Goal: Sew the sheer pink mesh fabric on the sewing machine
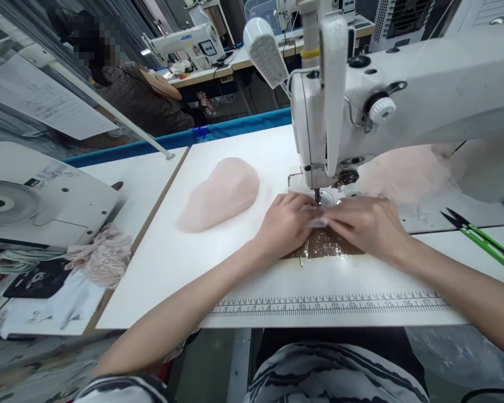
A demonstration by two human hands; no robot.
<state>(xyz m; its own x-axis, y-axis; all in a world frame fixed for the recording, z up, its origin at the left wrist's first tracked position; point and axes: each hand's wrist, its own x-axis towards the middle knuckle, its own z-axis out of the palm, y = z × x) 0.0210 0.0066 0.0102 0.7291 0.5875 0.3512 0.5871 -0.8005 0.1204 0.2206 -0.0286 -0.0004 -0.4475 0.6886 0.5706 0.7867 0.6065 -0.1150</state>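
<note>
Both my hands meet just in front of the needle of a white sewing machine (311, 123). My left hand (289, 221) has its fingers bent together on a small piece of pale, thin fabric (317, 223). From the other side, my right hand (367, 224) pinches the same fabric with thumb and fingers. Most of that piece is hidden under the fingers. The presser foot (318, 196) stands right behind the fingertips. Below the hands is a brown patch under clear shiny film (330, 246) on the table.
A sheer pink fabric piece (222, 193) lies to the left, and more pink fabric (407, 173) sits under the machine arm. Green thread snips (487, 240) rest at right. A printed ruler (319, 305) runs along the front edge. Another person (143, 101) sits beyond the table.
</note>
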